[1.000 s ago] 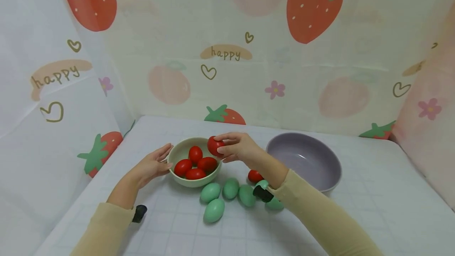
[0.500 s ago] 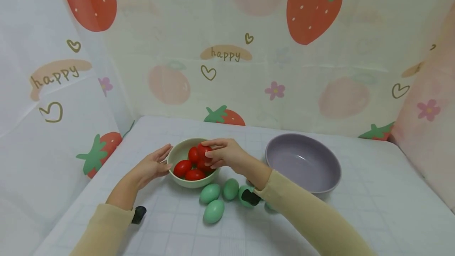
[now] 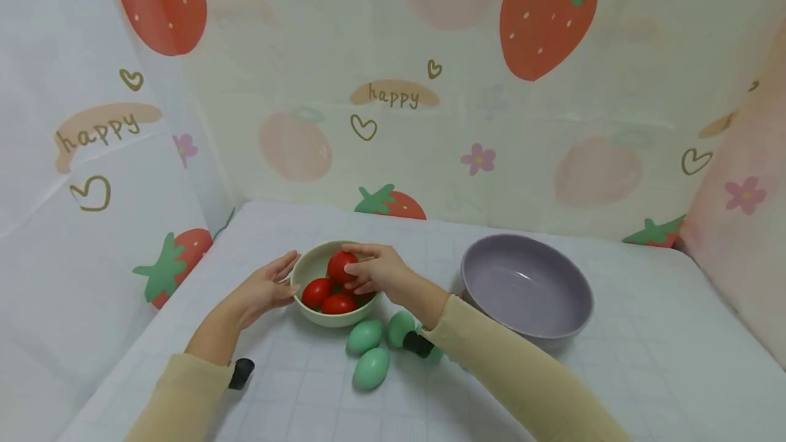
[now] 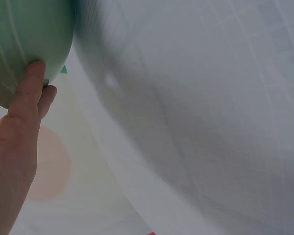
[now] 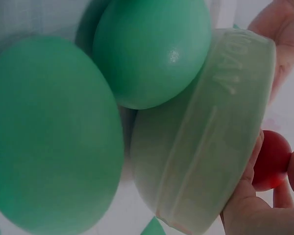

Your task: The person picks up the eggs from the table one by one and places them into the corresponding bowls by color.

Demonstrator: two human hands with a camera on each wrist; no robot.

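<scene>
A pale green bowl [image 3: 331, 320] stands on the table with several red eggs [image 3: 316, 293] in it. My left hand [image 3: 260, 292] rests against the bowl's left side, its fingers extended along the outer wall in the left wrist view. Over the bowl, my right hand [image 3: 387, 275] pinches a red egg [image 3: 341, 267] between thumb and fingers, and this egg also shows past the bowl's rim in the right wrist view. The right hand partly hides the eggs beneath it. Several green eggs [image 3: 371, 368] lie in front of the bowl, some covered by the right wrist.
A larger purple-grey bowl [image 3: 528, 285] stands to the right. The table [image 3: 295, 387] has a pale checked cloth, and a cloth wall [image 3: 393, 155] printed with strawberries rises behind it. A black wrist device [image 3: 419, 344] on the right arm hangs close above the green eggs.
My right hand has carried the red egg leftward from the bowl's right rim to over its middle and lowered it. The left hand has stayed at the bowl's side.
</scene>
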